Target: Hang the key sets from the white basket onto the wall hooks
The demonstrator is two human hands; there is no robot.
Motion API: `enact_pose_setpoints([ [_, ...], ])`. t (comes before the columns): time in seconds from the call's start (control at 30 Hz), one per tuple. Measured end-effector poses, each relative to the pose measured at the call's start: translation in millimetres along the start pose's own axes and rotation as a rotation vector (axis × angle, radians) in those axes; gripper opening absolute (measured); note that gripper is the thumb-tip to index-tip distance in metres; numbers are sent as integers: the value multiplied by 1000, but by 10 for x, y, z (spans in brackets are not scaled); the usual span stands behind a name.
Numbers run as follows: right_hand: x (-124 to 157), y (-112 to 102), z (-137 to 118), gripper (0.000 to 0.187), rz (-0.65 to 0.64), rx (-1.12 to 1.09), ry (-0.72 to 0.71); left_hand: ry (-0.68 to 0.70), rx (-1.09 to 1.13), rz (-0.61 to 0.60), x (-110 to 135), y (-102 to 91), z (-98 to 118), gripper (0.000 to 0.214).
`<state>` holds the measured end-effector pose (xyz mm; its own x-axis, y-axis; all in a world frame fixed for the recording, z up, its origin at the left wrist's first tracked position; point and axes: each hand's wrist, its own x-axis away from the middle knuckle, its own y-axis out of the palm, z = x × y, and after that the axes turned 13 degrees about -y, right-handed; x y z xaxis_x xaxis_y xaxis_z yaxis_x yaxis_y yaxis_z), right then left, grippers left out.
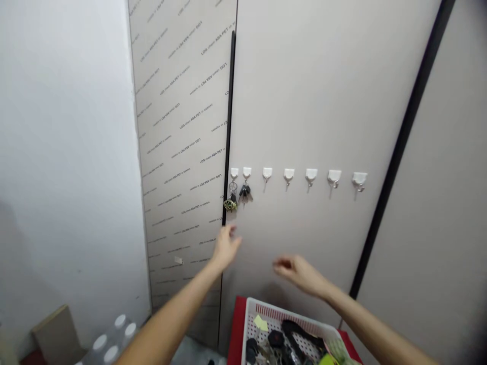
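Note:
A row of several white hooks (289, 175) is stuck on a beige cabinet door (323, 101). The two leftmost hooks carry key bunches (239, 194); the others hang bare. My left hand (227, 246) is raised just below those keys, fingers loosely together and blurred, with nothing visible in it. My right hand (300, 274) hovers lower and to the right, over a white perforated basket (258, 308) of keys and fobs. Its fingers curl in a loose pinch, and I cannot make out anything between them.
The basket rests on a red surface (236, 329). A panel covered in printed protective film (178, 126) stands left of the door, beside a white wall. White bottle caps (114, 337) and a cardboard piece (57, 332) sit at the lower left.

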<state>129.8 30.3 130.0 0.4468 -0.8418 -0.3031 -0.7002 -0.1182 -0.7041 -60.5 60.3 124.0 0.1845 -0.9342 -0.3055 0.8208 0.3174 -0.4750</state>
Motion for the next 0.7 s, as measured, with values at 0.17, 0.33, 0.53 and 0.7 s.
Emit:
enact_pose_setpoints([
  [0.17, -1021, -259, -608, 39, 485, 243, -87, -15, -169, 329, -595, -218, 424, 44],
  [0.33, -1430, -200, -789, 33, 562, 540, -19, -101, -267, 340, -719, -171, 528, 35],
  [0.53, -1446, -211, -771, 22, 655, 502, -13, -117, -131, 295, -863, -362, 532, 17],
  [0.7, -1544, -382, -942, 20, 816, 433, -200, -143, 64, 244, -1027, -537, 542, 14],
])
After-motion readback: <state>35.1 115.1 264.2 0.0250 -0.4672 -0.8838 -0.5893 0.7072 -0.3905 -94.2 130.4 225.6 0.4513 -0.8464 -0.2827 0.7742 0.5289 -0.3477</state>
